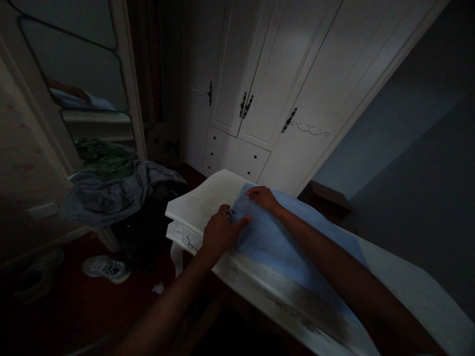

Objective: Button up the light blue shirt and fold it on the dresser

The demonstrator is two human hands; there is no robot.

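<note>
My light blue soft cloth (265,242) lies spread on the top of the long white table with curvy legs (208,193). The person's left hand (218,235) is by the near edge of the table, half curled, with its thumb apart from its fingers. A crumpled bit of the cloth's edge sits in that gap, but I cannot tell how tightly it is held. The right hand (263,198) is nearer the far edge of the table, bent over, with its fingertips on the cloth. I cannot tell if it pinches any, because its thumb is hidden. The right arm covers part of the cloth too

Behind the table I see a tall white wardrobe with black handles (237,153). Left of the table there is a heap of crumpled grey clothes (107,193) with some green cloth (107,160), and a tall mirror with a white frame (81,64) behind them. A pale shoe with laces (106,267) is on the dark red floor (79,309), lower than the table and to its left
</note>
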